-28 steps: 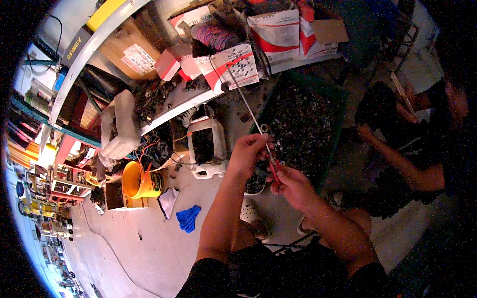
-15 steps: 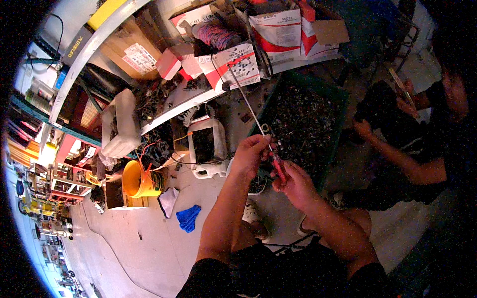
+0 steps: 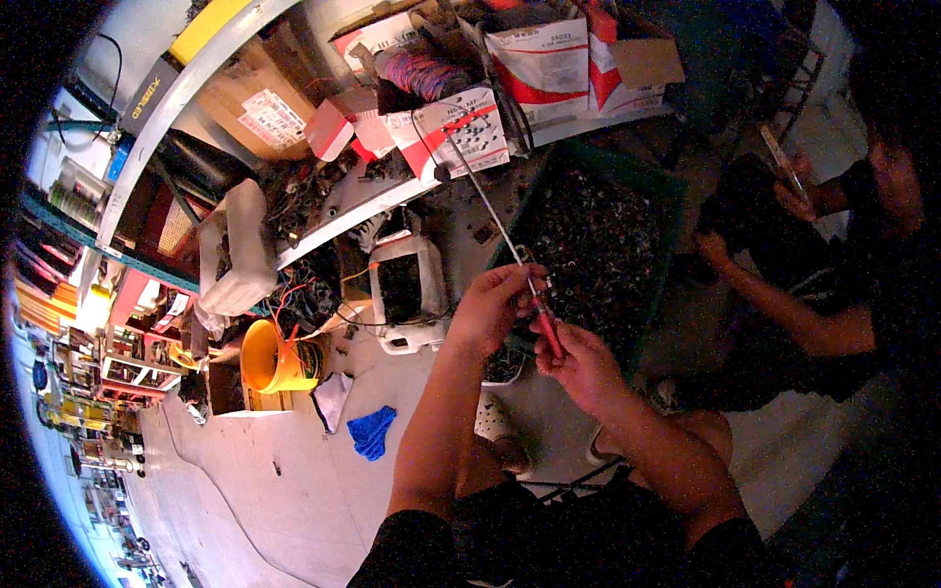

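Observation:
A long screwdriver (image 3: 487, 204) with a thin metal shaft and a red handle slants up and left from my hands, its far end in front of a box on the shelf. My left hand (image 3: 490, 306) pinches the shaft just ahead of the handle. Around the red handle, my right hand (image 3: 585, 370) is closed. Beyond my hands stands a dark green bin (image 3: 674, 220) full of small loose metal pieces, too dark to tell apart. A few small shiny bits show beside my left fingers; whether they touch the tool is unclear.
A shelf (image 3: 368, 214) carries red-and-white boxes (image 3: 537, 64). Below it are a cut-open white jug (image 3: 431, 289), a yellow bucket (image 3: 263, 355) and loose wires. A blue cloth (image 3: 371, 433) lies on the floor. At the right, another person's hand (image 3: 796, 199) holds a flat strip.
The screwdriver and both hands stay almost in place, with only a slight shift. The view has moved a little. The other person's strip is slightly further left.

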Motion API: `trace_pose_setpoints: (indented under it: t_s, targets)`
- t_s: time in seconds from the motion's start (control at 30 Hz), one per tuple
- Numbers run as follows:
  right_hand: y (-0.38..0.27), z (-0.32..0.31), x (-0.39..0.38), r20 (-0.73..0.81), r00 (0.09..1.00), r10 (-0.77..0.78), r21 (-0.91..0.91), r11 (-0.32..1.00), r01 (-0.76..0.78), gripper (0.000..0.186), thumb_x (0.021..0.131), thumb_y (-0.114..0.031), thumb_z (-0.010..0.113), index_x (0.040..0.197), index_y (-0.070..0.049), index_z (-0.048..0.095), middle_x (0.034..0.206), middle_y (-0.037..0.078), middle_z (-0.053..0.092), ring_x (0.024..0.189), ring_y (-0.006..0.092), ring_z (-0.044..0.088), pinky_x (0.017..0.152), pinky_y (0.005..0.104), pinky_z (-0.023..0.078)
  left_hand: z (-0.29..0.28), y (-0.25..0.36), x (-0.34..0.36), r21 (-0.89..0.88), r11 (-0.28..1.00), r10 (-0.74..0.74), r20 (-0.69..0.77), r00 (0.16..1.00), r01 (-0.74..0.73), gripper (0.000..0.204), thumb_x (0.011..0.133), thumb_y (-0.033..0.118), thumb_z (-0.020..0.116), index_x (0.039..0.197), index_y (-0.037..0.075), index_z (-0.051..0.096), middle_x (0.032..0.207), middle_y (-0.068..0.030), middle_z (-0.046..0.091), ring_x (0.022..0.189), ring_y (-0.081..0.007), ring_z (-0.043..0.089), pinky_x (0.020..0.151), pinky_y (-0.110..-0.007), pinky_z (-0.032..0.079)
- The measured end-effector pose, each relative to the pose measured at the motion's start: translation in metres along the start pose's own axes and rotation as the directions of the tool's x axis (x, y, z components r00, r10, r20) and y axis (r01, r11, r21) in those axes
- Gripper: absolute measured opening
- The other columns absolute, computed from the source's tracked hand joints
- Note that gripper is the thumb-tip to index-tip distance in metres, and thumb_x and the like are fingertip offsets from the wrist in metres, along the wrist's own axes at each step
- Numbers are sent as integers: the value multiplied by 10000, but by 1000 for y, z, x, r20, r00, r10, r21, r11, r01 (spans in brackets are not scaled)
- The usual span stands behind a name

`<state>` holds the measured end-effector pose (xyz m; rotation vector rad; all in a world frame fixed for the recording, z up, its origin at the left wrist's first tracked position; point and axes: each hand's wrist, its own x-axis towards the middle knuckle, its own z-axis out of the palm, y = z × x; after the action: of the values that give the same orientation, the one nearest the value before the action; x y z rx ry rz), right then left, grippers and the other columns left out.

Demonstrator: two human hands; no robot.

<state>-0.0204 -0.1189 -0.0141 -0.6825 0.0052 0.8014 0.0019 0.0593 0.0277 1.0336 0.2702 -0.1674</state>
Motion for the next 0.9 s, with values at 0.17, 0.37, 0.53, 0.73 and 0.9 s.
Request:
trace_pose_setpoints:
  t_s: [0.17, 0.37, 0.53, 0.73, 0.9]
  targets:
    - [-1, 0, 0, -18, 999, 35, 88, 996, -33, 353, 961, -336, 476, 1154, -55, 567, 1034, 85, 648, 800, 216, 627, 657, 335, 506, -3, -3, 0, 39, 999, 34, 10, 999, -34, 175, 926, 209, 575, 932, 44, 634, 835, -27, 645, 640, -81, 522, 548, -212, 401]
    - [-10, 21, -3, -196, 981, 7, -118, 992, -31, 235, 933, -198, 549, 1114, -50, 535, 951, 67, 588, 689, 168, 555, 632, 306, 456, -1, -13, 7, -6, 998, 63, -143, 988, -64, 189, 880, 182, 655, 736, 86, 578, 685, -2, 607, 546, -70, 492, 476, -204, 352]
    - [-4, 20, -4, -211, 966, -151, -310, 947, 81, 243, 911, -153, 592, 1127, -72, 517, 981, 54, 566, 681, 156, 549, 619, 296, 456, 7, -18, 11, -55, 995, 70, -207, 976, -84, 183, 873, 175, 663, 744, 76, 579, 675, -4, 598, 546, -74, 491, 475, -210, 346]
    - [-6, 11, -5, -236, 965, -116, -281, 958, 46, 286, 977, -293, 467, 1065, -38, 561, 841, 42, 592, 632, 142, 539, 569, 291, 442, 11, -14, 10, -27, 997, 74, -99, 992, -77, 169, 917, 192, 595, 901, 26, 624, 773, -24, 627, 607, -79, 508, 533, -202, 372]
    - [-13, 16, -7, -257, 966, -21, -89, 996, -2, 408, 993, -384, 397, 1059, -23, 576, 793, 54, 596, 602, 139, 540, 516, 293, 422, 15, -10, 6, -32, 999, 21, -37, 999, -22, 221, 942, 202, 547, 994, 5, 634, 834, -36, 641, 642, -79, 510, 560, -209, 388]
